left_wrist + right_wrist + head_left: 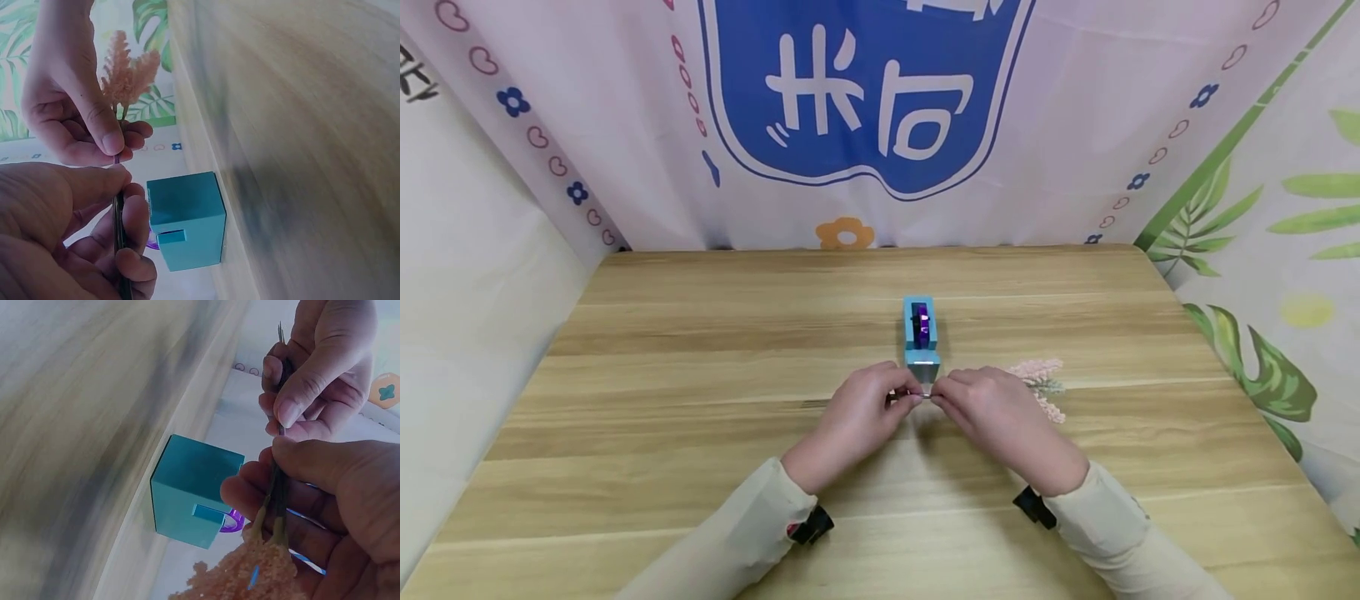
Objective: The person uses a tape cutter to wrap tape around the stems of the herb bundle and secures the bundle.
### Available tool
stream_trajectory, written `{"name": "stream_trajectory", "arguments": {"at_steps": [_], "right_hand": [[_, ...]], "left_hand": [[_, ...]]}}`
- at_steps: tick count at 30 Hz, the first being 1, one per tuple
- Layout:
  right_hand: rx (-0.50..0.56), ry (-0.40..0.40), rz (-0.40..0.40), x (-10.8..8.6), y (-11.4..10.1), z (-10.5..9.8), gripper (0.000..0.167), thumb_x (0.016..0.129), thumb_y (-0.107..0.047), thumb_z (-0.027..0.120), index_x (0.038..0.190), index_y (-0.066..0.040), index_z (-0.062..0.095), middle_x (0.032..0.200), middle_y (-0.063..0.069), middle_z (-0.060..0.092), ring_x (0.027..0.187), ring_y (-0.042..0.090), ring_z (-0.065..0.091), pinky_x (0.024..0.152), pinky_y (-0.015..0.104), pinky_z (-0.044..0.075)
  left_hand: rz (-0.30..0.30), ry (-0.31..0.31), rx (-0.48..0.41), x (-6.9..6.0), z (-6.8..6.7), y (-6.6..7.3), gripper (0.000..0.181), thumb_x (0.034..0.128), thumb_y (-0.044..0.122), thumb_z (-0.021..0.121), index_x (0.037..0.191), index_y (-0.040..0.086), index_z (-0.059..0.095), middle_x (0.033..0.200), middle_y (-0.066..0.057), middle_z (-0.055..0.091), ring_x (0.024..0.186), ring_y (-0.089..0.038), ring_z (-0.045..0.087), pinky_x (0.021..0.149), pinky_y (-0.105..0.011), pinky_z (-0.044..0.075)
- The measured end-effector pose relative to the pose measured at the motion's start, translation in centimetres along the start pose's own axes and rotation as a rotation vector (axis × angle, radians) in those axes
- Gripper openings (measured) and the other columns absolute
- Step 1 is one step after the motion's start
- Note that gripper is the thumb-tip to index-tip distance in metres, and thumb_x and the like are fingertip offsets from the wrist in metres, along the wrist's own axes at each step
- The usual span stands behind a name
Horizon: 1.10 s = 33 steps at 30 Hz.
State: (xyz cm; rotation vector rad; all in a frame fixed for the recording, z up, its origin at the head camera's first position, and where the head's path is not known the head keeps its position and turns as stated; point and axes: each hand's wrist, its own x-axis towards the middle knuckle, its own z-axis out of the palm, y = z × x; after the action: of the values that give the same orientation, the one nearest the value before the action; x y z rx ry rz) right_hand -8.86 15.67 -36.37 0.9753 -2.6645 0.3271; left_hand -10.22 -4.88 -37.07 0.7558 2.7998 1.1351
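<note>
My left hand (pixel 861 408) and right hand (pixel 1000 412) meet near the middle of the table. Between them they pinch the thin dark stems (pixel 119 219) of a sprig of pink artificial flowers. Its fluffy pink heads (pixel 244 572) stick out past the right hand, and the bare stem ends (pixel 281 334) poke out beyond the left. Just past the fingertips stands a teal tape dispenser (pixel 922 358) with a shiny purple roll (pixel 923 327) inside. A pale, see-through strip (pixel 927 377) shows between the dispenser's front and the stems; whether it touches them, I cannot tell.
The wood-grain table (pixel 700 333) reaches back to a printed cloth (pixel 655 167) with a blue sign. Leaf-patterned cloth (pixel 1285 275) hangs at the right. Black wrist cameras (pixel 811 527) sit at both cuffs.
</note>
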Motion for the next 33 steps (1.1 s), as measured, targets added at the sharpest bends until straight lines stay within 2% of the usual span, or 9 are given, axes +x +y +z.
{"name": "stream_trajectory", "arguments": {"at_steps": [5,11,18,21,23,28,33], "right_hand": [[0.049,-0.033,0.049,0.2,0.05,0.01,0.004,0.099,-0.018,0.074,0.096,-0.017,0.076,0.083,-0.01,0.072,0.069,0.003,0.063,0.067,0.026,0.056],[0.011,-0.015,0.064,0.33,-0.06,0.17,0.005,0.097,-0.02,0.076,0.093,-0.018,0.075,0.08,-0.01,0.071,0.068,0.005,0.062,0.067,0.028,0.056],[0.003,-0.02,0.076,0.27,-0.15,0.26,0.005,0.096,-0.019,0.077,0.093,-0.017,0.073,0.081,-0.009,0.07,0.069,0.003,0.058,0.064,0.024,0.053],[-0.004,-0.008,0.068,0.21,-0.05,0.36,0.005,0.095,-0.018,0.078,0.094,-0.017,0.074,0.082,-0.008,0.071,0.07,0.004,0.059,0.066,0.025,0.055],[-0.006,0.007,0.053,0.19,0.09,0.46,0.006,0.094,-0.018,0.08,0.094,-0.017,0.074,0.083,-0.008,0.071,0.072,0.006,0.062,0.071,0.027,0.058],[0.018,0.032,0.022,0.2,0.45,0.47,0.008,0.093,-0.017,0.081,0.095,-0.015,0.075,0.085,-0.005,0.071,0.079,0.012,0.068,0.085,0.036,0.06],[0.045,-0.017,0.035,0.36,0.59,0.19,0.007,0.096,-0.017,0.077,0.101,-0.012,0.077,0.086,-0.004,0.068,0.078,0.01,0.062,0.079,0.033,0.057]], "left_hand": [[-0.013,-0.014,0.02,0.04,-0.07,0.1,0.004,0.0979,0.015,0.075,0.096,0.014,0.078,0.089,0.001,0.074,0.072,-0.008,0.056,0.064,-0.022,0.047],[-0.029,-0.027,0.05,0.1,0.08,0.03,0.003,0.0984,0.016,0.074,0.096,0.015,0.077,0.086,0.003,0.071,0.069,-0.009,0.054,0.061,-0.022,0.044],[-0.059,-0.028,0.039,0.24,0.19,0.03,0.009,0.1008,0.02,0.071,0.097,0.015,0.077,0.086,0.003,0.07,0.07,-0.009,0.054,0.061,-0.021,0.045],[-0.071,-0.035,0.04,0.3,0.19,0.05,0.014,0.1021,0.021,0.07,0.099,0.012,0.079,0.082,0.002,0.068,0.066,-0.01,0.051,0.057,-0.021,0.04],[-0.073,-0.043,0.043,0.3,0.17,0.07,0.016,0.1026,0.021,0.069,0.099,0.009,0.08,0.08,0.001,0.067,0.065,-0.01,0.05,0.056,-0.021,0.039],[-0.058,-0.043,0.049,0.29,0.23,0.09,0.015,0.1021,0.019,0.07,0.097,0.009,0.079,0.083,0.001,0.069,0.068,-0.009,0.052,0.059,-0.021,0.043],[-0.037,-0.027,0.067,0.37,0.32,0.09,0.009,0.1007,0.017,0.071,0.097,0.012,0.077,0.089,0.001,0.072,0.072,-0.008,0.056,0.064,-0.022,0.048]]}}
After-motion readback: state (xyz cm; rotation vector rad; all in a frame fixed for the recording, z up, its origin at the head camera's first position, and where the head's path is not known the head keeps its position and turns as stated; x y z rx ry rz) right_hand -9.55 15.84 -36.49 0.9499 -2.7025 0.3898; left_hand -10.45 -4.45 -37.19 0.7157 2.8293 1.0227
